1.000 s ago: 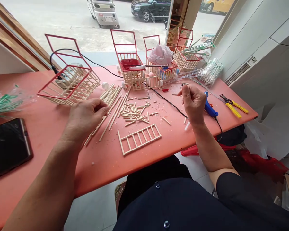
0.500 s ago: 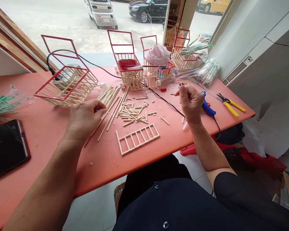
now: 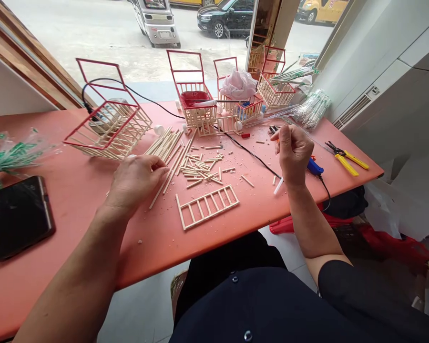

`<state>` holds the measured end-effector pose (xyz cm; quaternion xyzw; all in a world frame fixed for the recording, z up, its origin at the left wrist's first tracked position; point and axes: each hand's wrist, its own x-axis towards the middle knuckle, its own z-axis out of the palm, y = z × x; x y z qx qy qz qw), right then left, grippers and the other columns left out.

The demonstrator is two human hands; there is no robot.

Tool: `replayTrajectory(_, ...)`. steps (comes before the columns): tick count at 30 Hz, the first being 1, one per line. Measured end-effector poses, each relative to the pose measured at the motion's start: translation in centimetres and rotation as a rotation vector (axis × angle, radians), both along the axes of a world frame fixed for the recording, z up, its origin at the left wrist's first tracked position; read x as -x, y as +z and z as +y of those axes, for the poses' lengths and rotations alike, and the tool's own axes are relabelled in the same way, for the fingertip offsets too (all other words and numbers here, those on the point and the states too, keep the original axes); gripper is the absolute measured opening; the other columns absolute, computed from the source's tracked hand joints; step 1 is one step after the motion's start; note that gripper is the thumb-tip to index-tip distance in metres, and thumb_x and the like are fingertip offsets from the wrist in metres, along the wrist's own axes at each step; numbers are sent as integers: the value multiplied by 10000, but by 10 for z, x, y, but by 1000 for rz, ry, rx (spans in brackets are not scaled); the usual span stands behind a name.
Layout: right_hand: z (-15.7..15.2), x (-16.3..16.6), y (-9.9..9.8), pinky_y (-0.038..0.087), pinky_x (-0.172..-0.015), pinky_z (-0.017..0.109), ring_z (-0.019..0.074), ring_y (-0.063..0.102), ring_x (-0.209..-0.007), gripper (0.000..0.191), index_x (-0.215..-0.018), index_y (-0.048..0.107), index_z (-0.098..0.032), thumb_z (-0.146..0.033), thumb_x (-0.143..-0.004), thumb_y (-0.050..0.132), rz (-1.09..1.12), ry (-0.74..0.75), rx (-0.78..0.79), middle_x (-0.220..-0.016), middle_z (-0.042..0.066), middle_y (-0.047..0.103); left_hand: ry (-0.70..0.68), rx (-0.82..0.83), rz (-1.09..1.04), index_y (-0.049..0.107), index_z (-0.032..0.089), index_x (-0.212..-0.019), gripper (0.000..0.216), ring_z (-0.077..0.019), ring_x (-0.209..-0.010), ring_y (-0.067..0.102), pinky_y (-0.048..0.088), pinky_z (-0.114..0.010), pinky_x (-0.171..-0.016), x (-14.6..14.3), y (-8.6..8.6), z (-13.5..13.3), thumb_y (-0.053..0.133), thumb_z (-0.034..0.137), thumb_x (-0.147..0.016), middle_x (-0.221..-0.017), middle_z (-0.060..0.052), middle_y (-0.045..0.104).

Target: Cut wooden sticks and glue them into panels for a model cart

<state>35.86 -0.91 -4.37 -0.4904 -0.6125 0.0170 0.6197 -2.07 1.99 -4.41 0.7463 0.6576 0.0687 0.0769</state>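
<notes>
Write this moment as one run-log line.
left hand touching long wooden sticks | right hand fisted near blue glue gun | stick ladder flat between

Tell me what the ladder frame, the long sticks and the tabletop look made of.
Ladder frame: pale matte wood or bamboo, unpainted. Long sticks: the same pale, bare look. Tabletop: smooth salmon-pink sheet, likely plastic or laminate, faint sheen.

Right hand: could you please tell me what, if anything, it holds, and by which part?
The right hand is closed on a small dark-tipped tool; only its tip shows, so the grip cannot be told.
</notes>
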Motion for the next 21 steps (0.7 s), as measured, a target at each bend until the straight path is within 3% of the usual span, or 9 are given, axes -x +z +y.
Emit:
replayTrajectory(5,-1,2,1,378,-621,331,104,445,-565,679,-795,682,-239,-801,-1160,567,13,12,4,-619,-59,481,-33,138,63,780,278,-926,256,-383,-1041,753,474,-389,-721,1,0,-3,633,487,-945,-960,-124,831)
replayTrajectory(12,-3,8,5,439,-658,331,121,493,-602,707,-778,675,-243,-825,-1156,542,-3,9,21,-630,-46,483,49,197,141,775,274,-901,337,-427,-1073,777,518,-431,-755,-6,7,-7,573,539,-952,-1041,-162,816)
replayTrajectory(16,0,1,2,401,-616,330,113,441,-566,665,-815,697,-249,-796,-1165,557,10,0,4,-630,-57,461,50,223,151,783,271,-908,382,-464,-1102,781,559,-477,-788,-8,12,-7,542,566,-934,-1068,-186,804)
replayTrajectory(21,11,-21,-3,399,-567,329,117,380,-514,640,-846,672,-267,-787,-1182,510,159,-93,-142,-626,-76,328,70,242,150,778,281,-934,387,-451,-1097,765,539,-472,-773,-9,14,-8,507,557,-915,-1058,-180,785)
